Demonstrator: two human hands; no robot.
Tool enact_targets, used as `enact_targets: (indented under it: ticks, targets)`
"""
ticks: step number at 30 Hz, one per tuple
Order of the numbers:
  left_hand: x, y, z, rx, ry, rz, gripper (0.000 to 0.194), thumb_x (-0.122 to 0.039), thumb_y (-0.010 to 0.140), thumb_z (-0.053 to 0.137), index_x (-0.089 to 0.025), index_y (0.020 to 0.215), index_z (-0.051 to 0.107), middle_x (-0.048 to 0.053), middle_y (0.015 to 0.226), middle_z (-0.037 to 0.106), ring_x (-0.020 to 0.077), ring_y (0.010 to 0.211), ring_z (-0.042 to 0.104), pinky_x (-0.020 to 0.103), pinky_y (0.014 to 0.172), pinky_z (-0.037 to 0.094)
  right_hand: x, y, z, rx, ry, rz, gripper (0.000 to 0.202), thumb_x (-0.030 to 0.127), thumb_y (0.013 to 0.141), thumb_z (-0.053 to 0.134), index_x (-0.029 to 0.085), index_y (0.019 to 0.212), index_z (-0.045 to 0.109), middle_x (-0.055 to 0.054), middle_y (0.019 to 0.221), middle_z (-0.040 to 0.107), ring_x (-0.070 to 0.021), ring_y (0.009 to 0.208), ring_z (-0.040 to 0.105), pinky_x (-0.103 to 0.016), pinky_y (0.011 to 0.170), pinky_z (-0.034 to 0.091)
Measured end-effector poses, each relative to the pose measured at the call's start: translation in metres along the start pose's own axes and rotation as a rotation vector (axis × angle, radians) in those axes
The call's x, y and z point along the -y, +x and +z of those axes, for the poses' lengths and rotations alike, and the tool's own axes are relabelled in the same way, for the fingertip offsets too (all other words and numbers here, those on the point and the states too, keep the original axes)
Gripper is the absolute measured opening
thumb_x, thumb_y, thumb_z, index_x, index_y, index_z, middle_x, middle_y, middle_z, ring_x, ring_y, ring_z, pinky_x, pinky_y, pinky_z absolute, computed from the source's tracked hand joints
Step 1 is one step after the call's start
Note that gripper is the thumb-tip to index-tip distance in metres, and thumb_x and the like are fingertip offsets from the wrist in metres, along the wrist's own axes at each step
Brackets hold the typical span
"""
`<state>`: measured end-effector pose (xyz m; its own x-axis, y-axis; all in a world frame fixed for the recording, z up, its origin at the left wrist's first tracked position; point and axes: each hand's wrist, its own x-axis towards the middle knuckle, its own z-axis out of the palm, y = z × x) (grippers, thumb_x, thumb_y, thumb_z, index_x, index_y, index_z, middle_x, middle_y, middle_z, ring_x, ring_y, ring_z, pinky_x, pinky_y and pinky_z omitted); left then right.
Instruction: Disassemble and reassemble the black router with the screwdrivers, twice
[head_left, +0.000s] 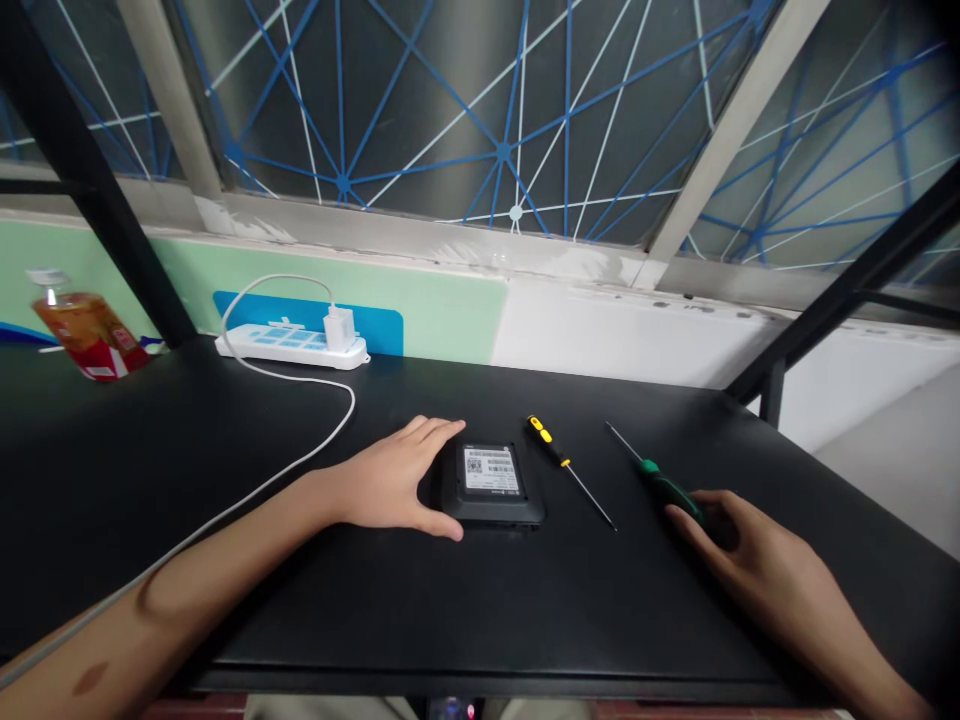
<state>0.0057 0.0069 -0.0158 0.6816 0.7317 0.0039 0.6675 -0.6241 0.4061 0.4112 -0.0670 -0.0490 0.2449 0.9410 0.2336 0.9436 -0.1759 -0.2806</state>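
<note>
On the table (337, 610), taking the device (491, 480) as centre, the left hand (394, 475) is at 9 o'clock, the first screwdriver (565, 461) at 3, the second screwdriver (649, 468), in the right hand (750, 550), farther at 3; the power strip (281, 350) at 11.

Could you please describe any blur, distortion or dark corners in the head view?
In the head view, the yellow-and-black screwdriver is fairly sharp; the smallest print on the label is illegible; the bottle leans, apparently from lens distortion; the upper-right corner is darkened.
</note>
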Motion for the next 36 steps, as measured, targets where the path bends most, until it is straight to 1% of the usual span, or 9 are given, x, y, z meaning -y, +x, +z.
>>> enact_targets:
  ticks: [4, 9, 12, 16, 19, 21, 23, 27, 36]
  targets:
    - [0.001, 0.0, 0.001, -0.01, -0.009, 0.016, 0.11, -0.072, 0.072, 0.067, -0.015, 0.153, 0.019, 0.018, 0.156, 0.03, 0.0373, 0.143, 0.026, 0.05, 0.115, 0.029, -0.001, 0.0, -0.006, -0.062, 0.107, 0.066, 0.038, 0.068, 0.078, 0.055, 0.032, 0.088, 0.062, -0.005, 0.064, 0.067, -0.0319, 0.056, 0.065, -0.043, 0.051, 0.048]
    - [0.001, 0.0, 0.001, -0.026, -0.027, 0.037, 0.109, -0.071, 0.071, 0.069, -0.018, 0.153, 0.021, 0.017, 0.155, 0.032, 0.0376, 0.142, 0.028, 0.05, 0.114, 0.03, 0.004, 0.009, -0.021, -0.254, 0.251, 0.147, 0.039, 0.066, 0.078, 0.057, 0.032, 0.097, 0.064, -0.007, 0.073, 0.068, -0.0338, 0.068, 0.066, -0.045, 0.059, 0.048]
    - [0.001, 0.0, 0.0, -0.021, -0.025, 0.03, 0.11, -0.071, 0.071, 0.069, -0.016, 0.153, 0.021, 0.017, 0.155, 0.032, 0.0374, 0.142, 0.028, 0.05, 0.114, 0.029, 0.016, 0.017, -0.026, -0.231, 0.473, 0.149, 0.038, 0.063, 0.077, 0.061, 0.031, 0.098, 0.066, -0.005, 0.073, 0.066, -0.0284, 0.069, 0.063, -0.042, 0.063, 0.046]
    - [0.005, 0.001, 0.002, -0.038, -0.022, 0.055, 0.111, -0.073, 0.071, 0.069, -0.016, 0.153, 0.02, 0.017, 0.154, 0.032, 0.0359, 0.142, 0.028, 0.048, 0.115, 0.028, 0.037, 0.028, -0.022, -0.143, 0.999, 0.125, 0.028, 0.054, 0.079, 0.069, 0.027, 0.087, 0.07, -0.004, 0.074, 0.065, -0.0203, 0.069, 0.061, -0.034, 0.066, 0.051]
    - [0.008, 0.001, 0.004, -0.062, -0.029, 0.072, 0.109, -0.072, 0.071, 0.069, -0.02, 0.154, 0.02, 0.015, 0.153, 0.034, 0.0346, 0.141, 0.03, 0.048, 0.115, 0.029, 0.055, 0.042, -0.016, -0.075, 1.291, 0.117, 0.028, 0.048, 0.079, 0.072, 0.021, 0.084, 0.073, -0.009, 0.088, 0.071, -0.0213, 0.081, 0.068, -0.032, 0.078, 0.056]
    - [0.01, 0.002, 0.004, -0.062, -0.033, 0.073, 0.11, -0.071, 0.07, 0.071, -0.02, 0.154, 0.019, 0.016, 0.153, 0.034, 0.0343, 0.141, 0.03, 0.048, 0.114, 0.03, 0.069, 0.054, -0.012, -0.039, 1.394, 0.042, 0.027, 0.046, 0.083, 0.068, 0.02, 0.086, 0.072, -0.01, 0.092, 0.071, -0.0214, 0.089, 0.069, -0.033, 0.087, 0.056]
    - [0.01, 0.002, 0.004, -0.058, -0.033, 0.075, 0.112, -0.071, 0.07, 0.071, -0.018, 0.154, 0.019, 0.017, 0.153, 0.034, 0.0343, 0.141, 0.03, 0.048, 0.114, 0.03, 0.083, 0.067, -0.008, -0.008, 1.445, -0.044, 0.023, 0.043, 0.085, 0.067, 0.02, 0.088, 0.071, -0.009, 0.097, 0.071, -0.022, 0.098, 0.069, -0.037, 0.094, 0.055]
    - [0.009, 0.002, 0.003, -0.059, -0.037, 0.075, 0.11, -0.069, 0.071, 0.072, -0.018, 0.153, 0.02, 0.016, 0.153, 0.035, 0.0344, 0.141, 0.031, 0.048, 0.115, 0.03, 0.107, 0.08, 0.001, 0.001, 1.472, -0.088, 0.028, 0.041, 0.083, 0.07, 0.021, 0.101, 0.066, -0.006, 0.093, 0.073, -0.02, 0.092, 0.071, -0.043, 0.096, 0.055]
    - [0.004, 0.001, -0.001, -0.054, -0.001, 0.078, 0.109, -0.071, 0.07, 0.071, -0.023, 0.153, 0.02, 0.016, 0.15, 0.037, 0.0354, 0.138, 0.034, 0.051, 0.111, 0.032, 0.117, 0.055, 0.005, -0.153, 1.447, -0.04, 0.027, 0.035, 0.084, 0.069, 0.021, 0.105, 0.061, -0.005, 0.093, 0.075, -0.0191, 0.083, 0.074, -0.038, 0.084, 0.059]
